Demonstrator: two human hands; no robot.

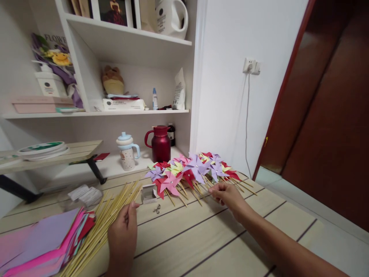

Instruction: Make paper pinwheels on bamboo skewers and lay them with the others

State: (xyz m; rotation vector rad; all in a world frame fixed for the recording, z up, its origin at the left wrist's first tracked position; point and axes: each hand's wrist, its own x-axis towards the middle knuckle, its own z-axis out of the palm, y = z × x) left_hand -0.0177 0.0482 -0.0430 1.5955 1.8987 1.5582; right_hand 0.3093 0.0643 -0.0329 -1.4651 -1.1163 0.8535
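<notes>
My right hand (227, 196) reaches to the pile of paper pinwheels, its thumb and fingers pinched on the thin stick of a purple pinwheel (197, 168). Around it lie more pinwheels on sticks, among them a pink pinwheel (171, 182) and several in red, yellow and purple. Resting at the edge of a bundle of bamboo sticks (99, 227), my left hand (124, 231) is curled closed, with nothing seen in it. Small metal pieces (157, 209) and a little open box (149, 193) lie between my hands.
Stacked coloured paper sheets (43, 242) lie at the left, near a clear plastic container (83, 195). Behind stand a patterned cup (127, 154) and a dark red jug (161, 144). A small raised stand (83, 149) holds white round rolls (43, 150). Shelves rise at the back.
</notes>
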